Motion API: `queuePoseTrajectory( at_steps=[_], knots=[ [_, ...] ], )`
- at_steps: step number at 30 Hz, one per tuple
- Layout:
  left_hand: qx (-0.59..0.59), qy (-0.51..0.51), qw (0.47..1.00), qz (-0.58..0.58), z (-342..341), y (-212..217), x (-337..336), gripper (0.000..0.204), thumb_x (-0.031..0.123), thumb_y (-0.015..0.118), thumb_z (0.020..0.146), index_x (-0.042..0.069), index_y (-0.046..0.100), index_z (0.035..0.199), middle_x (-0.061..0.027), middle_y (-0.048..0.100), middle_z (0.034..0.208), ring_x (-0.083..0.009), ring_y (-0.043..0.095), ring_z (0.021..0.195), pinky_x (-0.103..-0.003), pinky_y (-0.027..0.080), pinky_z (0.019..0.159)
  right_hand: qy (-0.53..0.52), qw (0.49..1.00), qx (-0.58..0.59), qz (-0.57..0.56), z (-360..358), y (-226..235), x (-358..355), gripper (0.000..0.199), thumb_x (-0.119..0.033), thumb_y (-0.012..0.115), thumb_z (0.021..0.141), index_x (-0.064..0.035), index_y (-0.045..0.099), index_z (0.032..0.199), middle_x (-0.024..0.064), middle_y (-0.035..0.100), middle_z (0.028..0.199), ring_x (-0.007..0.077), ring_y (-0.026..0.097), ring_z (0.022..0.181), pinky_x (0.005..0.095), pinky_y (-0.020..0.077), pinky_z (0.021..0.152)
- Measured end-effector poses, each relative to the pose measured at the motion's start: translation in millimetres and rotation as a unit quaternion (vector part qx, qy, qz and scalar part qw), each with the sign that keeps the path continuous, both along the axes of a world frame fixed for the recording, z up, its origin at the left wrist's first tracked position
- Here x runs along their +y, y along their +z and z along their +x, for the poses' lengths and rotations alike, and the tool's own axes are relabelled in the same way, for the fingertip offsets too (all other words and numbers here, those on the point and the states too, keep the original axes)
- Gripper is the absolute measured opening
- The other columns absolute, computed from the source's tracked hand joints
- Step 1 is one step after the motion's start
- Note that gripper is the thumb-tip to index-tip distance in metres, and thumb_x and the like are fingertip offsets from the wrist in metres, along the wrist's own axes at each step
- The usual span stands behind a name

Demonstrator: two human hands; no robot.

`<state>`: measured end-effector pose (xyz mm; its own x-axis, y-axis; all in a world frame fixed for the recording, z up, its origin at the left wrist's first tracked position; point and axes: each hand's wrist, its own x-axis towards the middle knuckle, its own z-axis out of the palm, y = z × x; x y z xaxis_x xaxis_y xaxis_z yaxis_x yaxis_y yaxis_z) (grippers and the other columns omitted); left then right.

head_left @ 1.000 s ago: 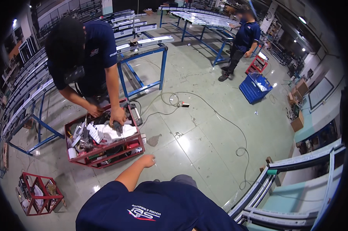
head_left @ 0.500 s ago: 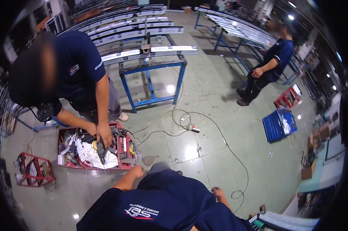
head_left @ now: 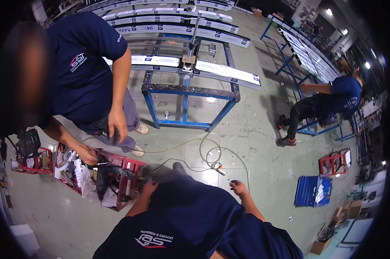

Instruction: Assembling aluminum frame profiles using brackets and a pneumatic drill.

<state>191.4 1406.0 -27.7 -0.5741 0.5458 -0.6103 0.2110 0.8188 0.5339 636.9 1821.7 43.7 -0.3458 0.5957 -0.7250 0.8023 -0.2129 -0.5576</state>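
Note:
My left hand (head_left: 149, 188) hangs empty, fingers loosely apart, just right of a red wire crate (head_left: 132, 165) on the floor. In the crate lie a dark power drill (head_left: 111, 175), white rags and small parts. My right hand (head_left: 239, 188) is out at my right side with spread fingers, holding nothing, above the green floor. A co-worker in a navy shirt (head_left: 85, 73) stands over the crate. One of their hands (head_left: 89, 155) reaches into it, and the other (head_left: 117, 129) holds something dark. My own navy shirt (head_left: 195, 224) fills the lower middle.
A grey cable (head_left: 210, 155) loops on the floor ahead of me. A blue steel stand (head_left: 186, 93) carries long white profiles. A second red crate (head_left: 31, 159) is at left. A blue crate (head_left: 313, 190) and a small red one (head_left: 333, 164) are at right. Another person (head_left: 333, 101) crouches by the racks.
The view has swung and come closer to the crate and co-worker, who has straightened up. My left hand has dropped beside the crate, and my right hand has come into view.

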Motion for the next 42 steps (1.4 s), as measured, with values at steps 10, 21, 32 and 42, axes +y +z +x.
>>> queuePoseTrajectory(
  at_steps=[10, 21, 32, 42],
  knots=[
    [-0.036, 0.084, 0.994, 0.057, -67, 59, 146, 0.053, 0.043, 0.075, 0.096, 0.000, 0.076, 0.128, -0.0257, 0.078, 0.117, -0.0376, 0.077, 0.112, -0.046, 0.059, 0.097, 0.160, 0.972, 0.149, 0.086, -260, 75, 211, 0.045, -0.027, 0.075, 0.103, 0.0009, 0.069, 0.138, 0.0183, 0.078, 0.126, 0.0289, 0.075, 0.118, 0.0393, 0.0563, 0.104],
    [0.008, 0.315, 0.937, -0.151, 25, 42, 178, 0.053, 0.047, 0.073, 0.097, 0.002, 0.075, 0.127, -0.0249, 0.077, 0.122, -0.0418, 0.073, 0.119, -0.049, 0.057, 0.103, 0.385, 0.749, 0.318, 0.435, -612, 200, 403, 0.102, -0.044, 0.098, 0.074, 0.0026, 0.051, 0.153, 0.0257, 0.061, 0.144, 0.0435, 0.059, 0.134, 0.0503, 0.0485, 0.115],
    [-0.069, 0.534, 0.843, -0.016, 97, 42, 334, 0.044, 0.034, 0.071, 0.096, 0.005, 0.077, 0.128, -0.0220, 0.080, 0.117, -0.0390, 0.077, 0.112, -0.047, 0.059, 0.098, 0.425, 0.722, 0.354, 0.416, -719, 153, 415, 0.156, -0.053, 0.107, 0.055, 0.0077, 0.017, 0.168, 0.0336, 0.037, 0.163, 0.0483, 0.041, 0.151, 0.0504, 0.0356, 0.127],
    [-0.097, 0.509, 0.848, -0.116, 136, 35, 330, 0.058, 0.045, 0.075, 0.093, 0.004, 0.074, 0.134, -0.0241, 0.076, 0.128, -0.0400, 0.072, 0.123, -0.046, 0.056, 0.107, 0.408, 0.689, 0.440, 0.406, -725, 147, 411, 0.141, -0.040, 0.107, 0.060, 0.0079, 0.027, 0.165, 0.0327, 0.044, 0.159, 0.0482, 0.047, 0.146, 0.0511, 0.0366, 0.125]
  ],
)
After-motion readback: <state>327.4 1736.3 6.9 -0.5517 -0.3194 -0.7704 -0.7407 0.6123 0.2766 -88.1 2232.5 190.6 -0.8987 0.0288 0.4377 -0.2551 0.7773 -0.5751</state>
